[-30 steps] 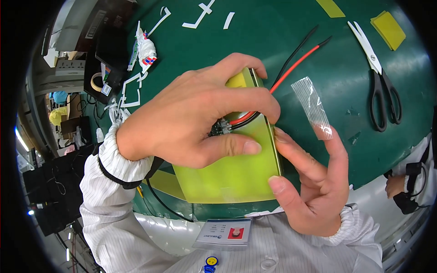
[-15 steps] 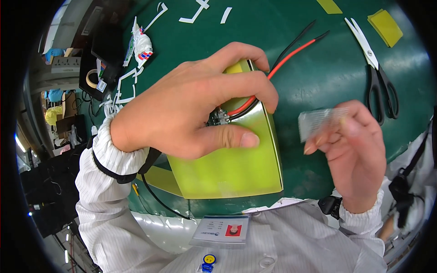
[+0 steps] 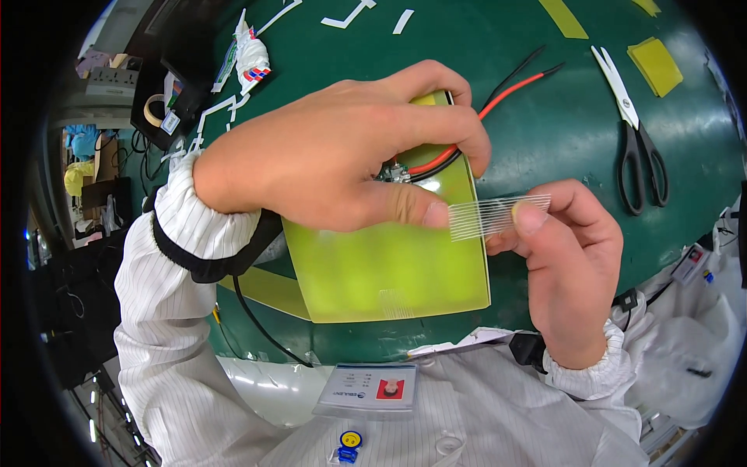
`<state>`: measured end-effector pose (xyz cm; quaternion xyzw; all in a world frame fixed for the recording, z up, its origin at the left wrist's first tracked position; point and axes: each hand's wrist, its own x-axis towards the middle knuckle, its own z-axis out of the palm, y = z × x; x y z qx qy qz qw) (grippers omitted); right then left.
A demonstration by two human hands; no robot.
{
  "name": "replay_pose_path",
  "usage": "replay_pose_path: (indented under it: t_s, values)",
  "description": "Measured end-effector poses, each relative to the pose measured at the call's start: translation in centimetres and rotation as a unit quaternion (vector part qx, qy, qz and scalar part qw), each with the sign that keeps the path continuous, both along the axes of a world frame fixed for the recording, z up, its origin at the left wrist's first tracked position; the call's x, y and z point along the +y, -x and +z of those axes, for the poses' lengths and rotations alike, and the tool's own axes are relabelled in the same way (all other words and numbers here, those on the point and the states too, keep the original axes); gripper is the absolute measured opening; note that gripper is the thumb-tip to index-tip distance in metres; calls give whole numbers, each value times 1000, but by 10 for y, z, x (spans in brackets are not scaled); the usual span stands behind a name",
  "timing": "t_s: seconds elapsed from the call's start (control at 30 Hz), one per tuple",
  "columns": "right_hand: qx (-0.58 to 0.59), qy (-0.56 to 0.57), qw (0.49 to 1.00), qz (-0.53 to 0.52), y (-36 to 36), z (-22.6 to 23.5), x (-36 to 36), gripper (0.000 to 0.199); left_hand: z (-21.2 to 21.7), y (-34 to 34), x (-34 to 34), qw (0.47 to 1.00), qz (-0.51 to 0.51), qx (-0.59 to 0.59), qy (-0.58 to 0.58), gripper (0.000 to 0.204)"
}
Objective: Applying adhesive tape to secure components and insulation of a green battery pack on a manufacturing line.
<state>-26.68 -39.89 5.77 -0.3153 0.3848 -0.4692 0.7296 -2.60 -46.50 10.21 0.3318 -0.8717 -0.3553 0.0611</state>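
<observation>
A battery pack wrapped in yellow-green sheet (image 3: 389,272) lies on the green table. My left hand (image 3: 334,148) spans its top, the fingers hooked over the far right edge and the thumb lying on the upper face. Between thumb and fingers, a red wire (image 3: 436,165) and a black wire run from a small soldered board (image 3: 395,173) out past the edge. My right hand (image 3: 572,257) pinches a short piece of clear striped tape (image 3: 490,216). The tape's left end lies over the pack's right side, by my left thumb tip. A similar strip (image 3: 395,303) sticks at the pack's near edge.
Black-handled scissors (image 3: 640,148) lie at the right, beside yellow sheet pieces (image 3: 655,66). White paper scraps (image 3: 350,15) and a crumpled white packet (image 3: 250,62) are at the far left. A black cord (image 3: 261,327) runs near my left sleeve.
My right hand has moved left with the tape, bringing it from beside the pack to its right edge. The left hand still grips the pack.
</observation>
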Motion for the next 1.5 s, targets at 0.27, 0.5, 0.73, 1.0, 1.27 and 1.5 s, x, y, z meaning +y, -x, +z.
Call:
replay_pose_path:
  t_s: [0.27, 0.5, 0.73, 1.0, 1.27, 1.5]
  values:
    - [39, 51, 998, 0, -8, -5, 0, 11, 0, -4, -1, 1000, -24, -8, -13, 38]
    - [50, 35, 998, -7, -12, -4, 2, 12, 1, -2, 0, 999, -37, -11, -14, 29]
    - [86, 52, 995, -10, -13, -2, 1, 13, 4, 1, -1, 999, -29, -21, -33, 29]
    - [108, 67, 992, -5, -12, -4, -2, 16, 5, 3, -2, 998, -25, -29, -54, 29]
    - [138, 65, 988, 2, -14, -1, -4, 20, 6, 4, 1, 999, -14, -34, -21, 31]
    - [91, -18, 995, 41, -9, -8, -9, 19, 10, 5, 5, 998, 19, -56, -27, 40]
